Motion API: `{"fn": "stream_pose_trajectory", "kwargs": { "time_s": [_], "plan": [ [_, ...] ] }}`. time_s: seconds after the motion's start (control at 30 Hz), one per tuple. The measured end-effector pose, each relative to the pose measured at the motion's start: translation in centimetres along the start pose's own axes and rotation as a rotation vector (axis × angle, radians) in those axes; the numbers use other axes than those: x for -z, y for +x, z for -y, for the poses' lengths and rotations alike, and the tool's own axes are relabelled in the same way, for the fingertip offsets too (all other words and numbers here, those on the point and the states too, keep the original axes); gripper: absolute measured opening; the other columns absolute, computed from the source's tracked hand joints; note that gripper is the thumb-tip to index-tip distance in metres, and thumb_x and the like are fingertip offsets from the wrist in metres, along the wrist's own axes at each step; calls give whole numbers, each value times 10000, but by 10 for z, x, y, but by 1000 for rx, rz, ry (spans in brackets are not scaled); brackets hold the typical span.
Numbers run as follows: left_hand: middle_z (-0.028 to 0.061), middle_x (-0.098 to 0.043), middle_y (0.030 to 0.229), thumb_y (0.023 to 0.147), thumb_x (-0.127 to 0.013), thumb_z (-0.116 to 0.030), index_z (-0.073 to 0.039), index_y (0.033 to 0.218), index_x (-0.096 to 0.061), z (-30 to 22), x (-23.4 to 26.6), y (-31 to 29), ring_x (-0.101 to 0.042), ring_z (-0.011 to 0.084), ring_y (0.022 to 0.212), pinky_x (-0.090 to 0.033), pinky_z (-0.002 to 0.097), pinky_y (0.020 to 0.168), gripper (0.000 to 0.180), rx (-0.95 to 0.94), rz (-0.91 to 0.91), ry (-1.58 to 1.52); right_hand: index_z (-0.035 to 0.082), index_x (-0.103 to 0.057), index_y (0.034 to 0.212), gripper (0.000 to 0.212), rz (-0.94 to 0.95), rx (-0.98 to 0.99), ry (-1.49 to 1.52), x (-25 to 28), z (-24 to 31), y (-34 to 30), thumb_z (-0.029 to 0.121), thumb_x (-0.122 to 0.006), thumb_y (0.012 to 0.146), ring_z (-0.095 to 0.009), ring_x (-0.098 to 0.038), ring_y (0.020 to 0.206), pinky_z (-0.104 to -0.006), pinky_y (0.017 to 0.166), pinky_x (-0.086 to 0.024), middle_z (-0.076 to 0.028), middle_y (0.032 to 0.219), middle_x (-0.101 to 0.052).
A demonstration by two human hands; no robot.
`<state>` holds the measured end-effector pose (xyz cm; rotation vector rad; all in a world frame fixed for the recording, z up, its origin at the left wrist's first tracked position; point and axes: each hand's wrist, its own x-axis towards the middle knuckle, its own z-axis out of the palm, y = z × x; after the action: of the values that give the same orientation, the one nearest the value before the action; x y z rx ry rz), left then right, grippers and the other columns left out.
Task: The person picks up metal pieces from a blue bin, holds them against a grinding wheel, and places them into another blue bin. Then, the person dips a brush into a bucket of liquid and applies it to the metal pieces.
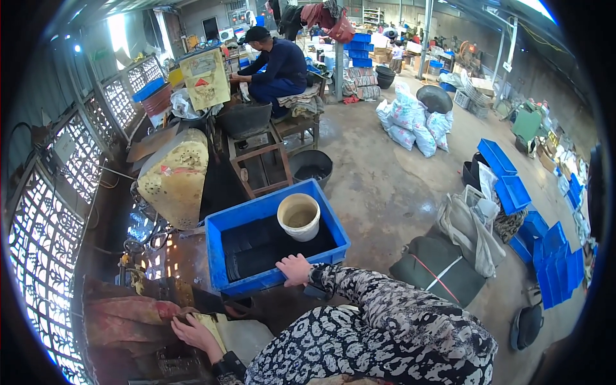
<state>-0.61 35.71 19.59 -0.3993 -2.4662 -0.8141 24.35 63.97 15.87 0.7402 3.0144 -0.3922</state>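
My right hand (295, 269) rests on the near rim of a blue plastic crate (217, 256), its fingers curled over the edge. In the crate lies dark, flat material (256, 247), whose kind I cannot make out. A white bucket (299, 218) stands in the crate's far right part, with something greyish-brown inside. Lower left, my left hand (194, 332) is open with its fingers stretched out, beside a stained reddish cloth (131, 324) and the edge of a yellowish board (221, 327). Nothing shows in its grasp.
A co-worker (279, 67) sits ahead beside a black basin (244, 120). A black bucket (312, 168) stands past the crate. A yellow metal machine guard (176, 176) is at left, near latticed windows. White sacks (410, 122), a dark green bundle (433, 269) and blue crates (558, 263) lie right.
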Motion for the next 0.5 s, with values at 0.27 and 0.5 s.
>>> {"fn": "stream_pose_trajectory", "kwargs": {
  "time_s": [0.27, 0.5],
  "plan": [
    [190, -442, 1362, 936, -523, -324, -3, 1311, -472, -2, 2, 0, -428, 360, 1242, -366, 459, 1003, 496, 10, 50, 27, 94, -493, 1216, 676, 8, 3, 13, 1, -1, -1, 380, -782, 677, -297, -533, 1066, -464, 833, -412, -103, 1112, -563],
    [191, -440, 1363, 935, -527, -303, 1, 1311, -468, -9, 8, -2, -431, 360, 1240, -375, 457, 999, 488, 5, 59, 50, 97, -493, 1233, 681, 46, -14, 23, 7, 2, -4, 376, -777, 681, -297, -526, 1083, -466, 851, -408, -103, 1121, -561]
  ]
}}
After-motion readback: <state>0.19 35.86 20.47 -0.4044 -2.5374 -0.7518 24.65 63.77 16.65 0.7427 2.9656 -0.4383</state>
